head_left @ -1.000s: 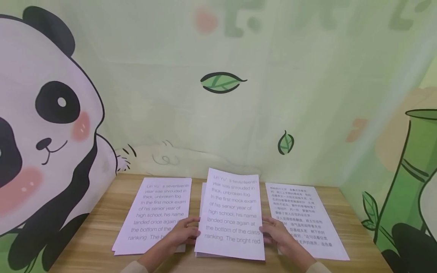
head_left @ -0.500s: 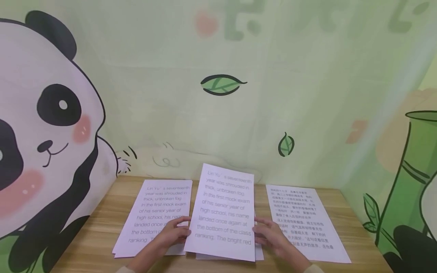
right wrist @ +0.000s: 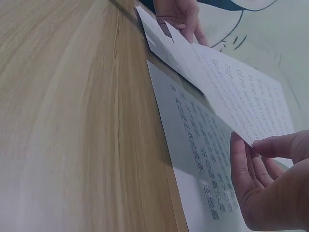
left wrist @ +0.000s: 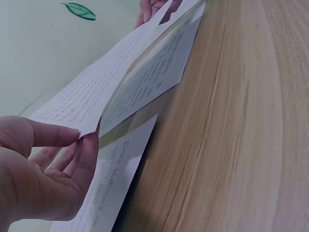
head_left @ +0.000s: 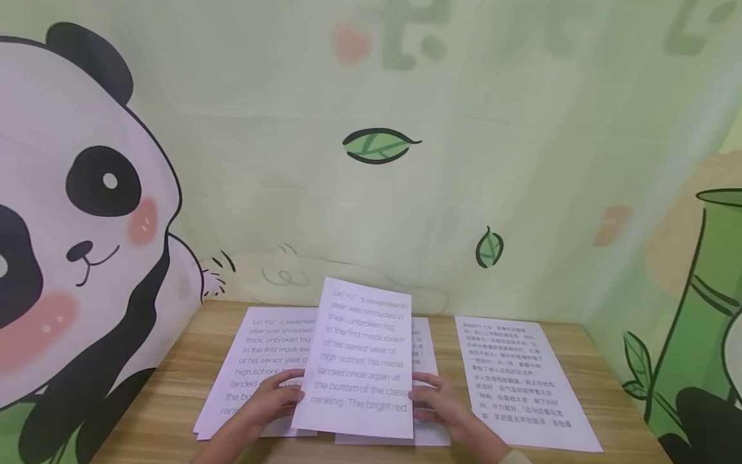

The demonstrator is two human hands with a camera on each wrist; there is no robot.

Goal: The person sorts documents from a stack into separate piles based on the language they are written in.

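Note:
A white sheet of paper (head_left: 362, 361) printed with large English text is raised above the table, its top tilted away. My left hand (head_left: 270, 403) pinches its left edge between thumb and fingers, as the left wrist view shows. On the opposite edge, my right hand (right wrist: 270, 179) pinches the sheet the same way. Under and left of the raised sheet lies a stack of English pages (head_left: 246, 361), partly covered by it and by my left hand. A page of smaller Chinese text (head_left: 421, 341) shows behind its right side.
Another Chinese page (head_left: 522, 386) lies at the right of the wooden table (head_left: 156, 399). Behind the table hangs a pale green backdrop (head_left: 278, 161) with a printed panda and leaves.
Both hands have carried the raised sheet leftward, from over the middle page to partly over the left stack. The middle Chinese page has come into view.

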